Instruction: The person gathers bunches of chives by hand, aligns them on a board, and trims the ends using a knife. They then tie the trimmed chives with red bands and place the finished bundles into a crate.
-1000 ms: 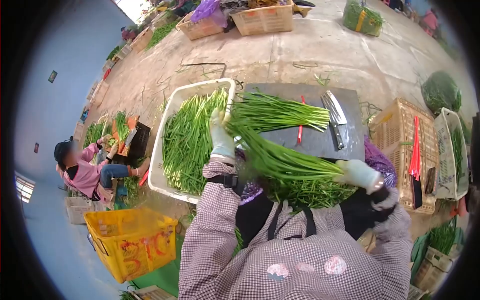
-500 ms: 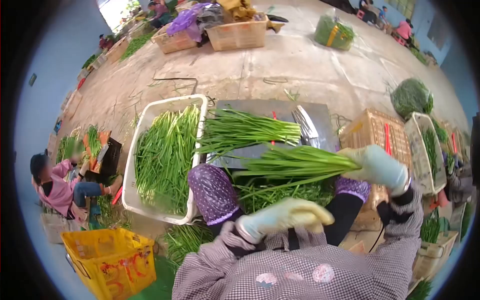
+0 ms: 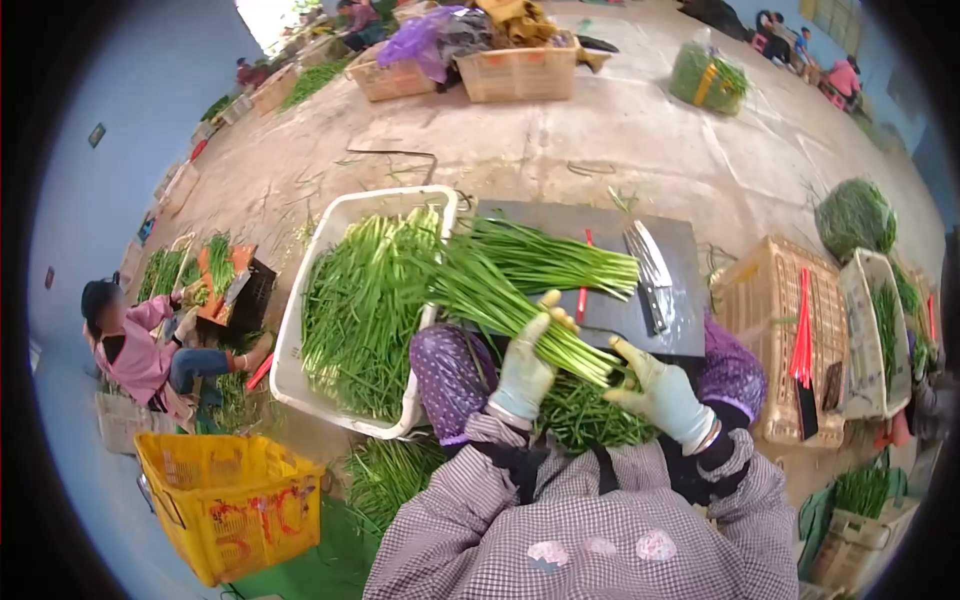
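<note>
A bunch of long green stalks [image 3: 495, 300] lies slanted across my gloved left hand [image 3: 530, 368], whose fingers are wrapped round it near the pale ends. My gloved right hand [image 3: 660, 390] is at those ends, thumb and fingers apart, right beside the bunch. Behind it, another bunch [image 3: 560, 257] rests on the dark board [image 3: 675, 295]. Right of that bunch lie a knife [image 3: 650, 265] and a red strip [image 3: 584, 275]. Loose greens [image 3: 590, 415] are piled between my knees.
A white basket [image 3: 289, 350] of greens stands at the left, a yellow crate [image 3: 230, 510] at lower left. On the right, red strips [image 3: 803, 330] lie on an upturned woven crate [image 3: 760, 300]. A co-worker [image 3: 140, 345] sits at far left.
The bunch has moved left from my right hand into my left hand and now tilts, its pale ends toward me. Both hands have come together around its ends. The view has shifted slightly.
</note>
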Tool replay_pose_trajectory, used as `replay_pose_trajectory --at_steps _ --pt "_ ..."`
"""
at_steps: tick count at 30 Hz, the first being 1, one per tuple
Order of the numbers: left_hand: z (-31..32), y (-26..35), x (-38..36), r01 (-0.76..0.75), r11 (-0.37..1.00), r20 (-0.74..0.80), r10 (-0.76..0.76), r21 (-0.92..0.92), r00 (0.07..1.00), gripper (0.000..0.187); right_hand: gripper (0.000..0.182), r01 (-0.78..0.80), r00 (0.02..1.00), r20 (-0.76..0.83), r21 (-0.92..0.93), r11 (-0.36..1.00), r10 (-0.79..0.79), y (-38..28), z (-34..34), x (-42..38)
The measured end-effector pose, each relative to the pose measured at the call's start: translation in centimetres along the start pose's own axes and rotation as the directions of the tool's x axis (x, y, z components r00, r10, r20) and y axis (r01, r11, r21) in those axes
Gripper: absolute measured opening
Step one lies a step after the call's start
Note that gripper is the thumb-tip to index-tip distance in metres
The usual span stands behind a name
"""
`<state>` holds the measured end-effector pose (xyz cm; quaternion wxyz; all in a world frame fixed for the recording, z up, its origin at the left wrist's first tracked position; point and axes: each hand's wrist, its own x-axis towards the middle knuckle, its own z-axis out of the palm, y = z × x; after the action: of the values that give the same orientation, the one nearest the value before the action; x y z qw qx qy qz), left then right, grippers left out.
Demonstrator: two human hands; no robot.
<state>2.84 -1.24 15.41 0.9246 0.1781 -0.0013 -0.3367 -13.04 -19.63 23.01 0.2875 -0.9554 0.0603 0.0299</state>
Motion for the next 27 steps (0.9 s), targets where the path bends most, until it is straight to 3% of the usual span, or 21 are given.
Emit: replay_pose_trajectory --at_steps 1,2,4,5,6,8,11,15,17,18,20,21,23,25,27 --pt "-1.0 0.4 0.5 0.009 1.0 0.021 -0.009 -0.003 1.0 0.047 0.052 0.221 0.957 -0.234 0.209 0.953 -0.171 1.7 1.6 -0.1" --pt "-1.5 0.8 0.8 0.014 1.0 0.043 -0.014 -0.006 0.999 0.048 0.026 0.208 0.97 -0.183 0.271 0.94 -0.162 2.0 1.2 -0.2" --pt "-2.4 1.1 1.4 0.034 0.999 0.035 -0.034 -0.004 0.999 0.049 0.015 0.196 0.971 -0.179 0.217 0.956 -0.158 2.6 0.5 -0.5" --pt "-3.0 1.1 1.6 0.033 0.999 0.046 -0.033 -0.007 0.998 0.05 0.014 0.12 0.984 -0.164 0.359 0.926 -0.064 1.7 -1.0 -0.9" --pt "-3.1 1.3 1.8 0.029 1.0 0.058 -0.028 -0.012 0.998 0.052 0.014 0.141 0.966 -0.252 0.342 0.929 -0.054 2.0 -1.6 -1.3" --pt "-3.2 1.9 1.8 0.011 1.0 0.073 -0.01 -0.013 0.997 0.054 0.016 0.024 0.948 -0.247 0.685 0.728 0.201 2.7 -3.3 -2.6" --pt "-3.3 2.8 2.1 -0.03 0.998 0.008 0.03 0.05 1.0 0.053 0.018 0.107 0.826 -0.442 0.733 0.671 0.351 4.6 -4.7 -5.5" --pt "-4.3 4.4 2.7 -0.094 0.995 0.008 0.094 -0.023 0.996 0.049 0.019 0.243 0.743 -0.551 0.75 0.615 0.379 8.6 -6.2 -9.0" --pt "-4.7 4.8 3.2 -0.096 0.995 0.031 0.096 -0.021 0.995 0.048 0.019 0.459 0.7 -0.629 0.759 0.462 0.339 9.3 -7.0 -10.5" --pt "-5.0 4.9 3.3 -0.095 0.995 0.049 0.096 -0.018 0.994 0.047 0.019 0.456 0.703 -0.627 0.76 0.463 0.336 9.1 -7.0 -10.9" --pt "-5.3 4.9 3.4 -0.096 0.995 0.059 0.097 -0.025 0.993 0.049 0.018 0.527 0.606 -0.758 0.611 0.591 0.242 8.8 -7.0 -11.3" --pt "-5.3 4.9 3.6 -0.094 0.993 0.087 0.1 -0.069 0.991 0.05 0.019 0.573 0.637 -0.754 0.604 0.554 0.163 7.1 -7.6 -10.7" --pt "-4.3 5.2 3.4 -0.111 0.987 0.101 0.124 -0.119 0.987 0.051 0.022 0.558 0.61 -0.778 0.557 0.615 0.15 4.4 -7.9 -9.3" --pt "-3.6 5.7 3.1 -0.101 0.972 0.096 0.124 -0.213 0.988 0.05 0.022 0.566 0.604 -0.759 0.624 0.539 0.245 5.0 -8.0 -9.3" --pt "-3.4 6.2 3.1 -0.146 0.949 0.066 0.171 -0.279 0.983 0.047 0.025 0.695 0.486 -0.81 0.586 0.417 0.329 7.9 -8.1 -9.7"
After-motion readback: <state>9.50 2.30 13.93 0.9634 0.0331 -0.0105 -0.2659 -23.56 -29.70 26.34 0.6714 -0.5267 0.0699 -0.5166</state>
